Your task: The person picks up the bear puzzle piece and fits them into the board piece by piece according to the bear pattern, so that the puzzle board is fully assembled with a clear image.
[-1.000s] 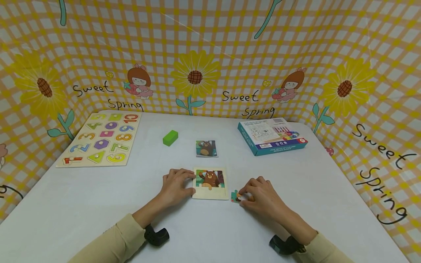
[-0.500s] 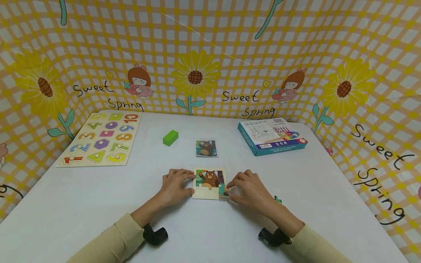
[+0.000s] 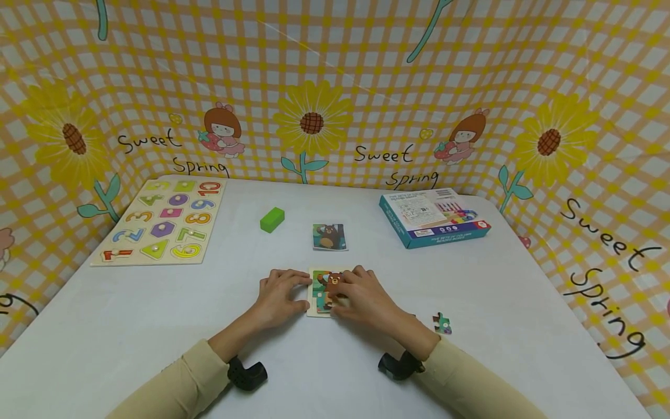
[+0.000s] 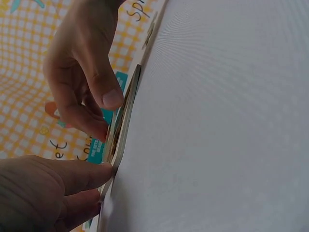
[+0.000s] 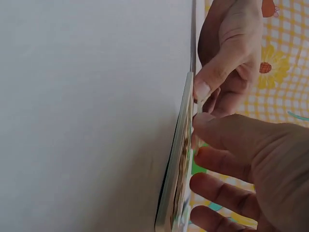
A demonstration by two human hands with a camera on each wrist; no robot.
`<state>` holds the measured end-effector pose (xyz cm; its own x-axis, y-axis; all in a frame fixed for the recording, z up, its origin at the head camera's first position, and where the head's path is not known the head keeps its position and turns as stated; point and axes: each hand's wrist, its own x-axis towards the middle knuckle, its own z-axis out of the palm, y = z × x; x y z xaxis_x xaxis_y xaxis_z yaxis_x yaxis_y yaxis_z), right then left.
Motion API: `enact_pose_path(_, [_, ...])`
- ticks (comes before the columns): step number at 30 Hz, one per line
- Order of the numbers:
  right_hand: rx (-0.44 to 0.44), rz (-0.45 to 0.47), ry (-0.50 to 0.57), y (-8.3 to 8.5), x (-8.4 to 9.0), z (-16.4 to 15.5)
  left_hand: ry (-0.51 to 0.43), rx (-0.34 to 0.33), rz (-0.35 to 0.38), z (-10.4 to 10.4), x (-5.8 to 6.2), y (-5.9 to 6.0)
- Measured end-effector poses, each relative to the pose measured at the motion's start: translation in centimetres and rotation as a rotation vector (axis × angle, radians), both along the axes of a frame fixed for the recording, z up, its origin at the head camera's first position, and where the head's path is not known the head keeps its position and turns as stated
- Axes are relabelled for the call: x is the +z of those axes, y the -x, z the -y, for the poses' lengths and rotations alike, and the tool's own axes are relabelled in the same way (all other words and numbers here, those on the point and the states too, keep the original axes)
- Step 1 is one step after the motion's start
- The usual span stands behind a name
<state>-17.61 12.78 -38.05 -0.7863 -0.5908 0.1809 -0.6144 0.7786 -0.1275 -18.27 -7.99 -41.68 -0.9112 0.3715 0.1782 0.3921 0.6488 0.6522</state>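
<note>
A small wooden jigsaw tray [image 3: 311, 312] with a bear picture lies in front of me. My left hand [image 3: 280, 295] touches its left edge with thumb and forefinger, spread apart. My right hand [image 3: 366, 297] reaches over the tray and pinches a teal and brown puzzle piece [image 3: 321, 304] at the lower left of the picture. That hand hides the tray's right side. In the right wrist view the piece [image 5: 199, 107] shows edge-on by the thumb, above the tray [image 5: 171, 193]. Whether it is seated, I cannot tell. One loose puzzle piece [image 3: 442, 323] lies beyond my right wrist.
Behind the tray is a square bear picture [image 3: 329, 237]. A green block [image 3: 272, 220] sits back left of it. The number and shape board [image 3: 162, 224] is at far left, a teal-edged box [image 3: 434, 217] at back right. Patterned cloth walls rise around the white table.
My right hand has carried the piece from the table right of the tray, leftward over it to the lower left. The loose piece has come into sight. My left hand stays put.
</note>
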Motion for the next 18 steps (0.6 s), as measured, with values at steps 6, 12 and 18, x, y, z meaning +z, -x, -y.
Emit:
enact_pose_path(6, [0.022, -0.008, -0.019, 0.32, -0.3, 0.39, -0.009, 0.006, 0.007, -0.03, -0.01, -0.03])
enact_pose_path(12, [0.029, -0.015, -0.032, 0.39, -0.35, 0.54, -0.008, 0.007, 0.007, -0.04, 0.06, -0.08])
enact_pose_path(18, [0.038, -0.017, -0.024, 0.46, -0.38, 0.66, -0.002, 0.008, 0.003, -0.06, -0.01, -0.04])
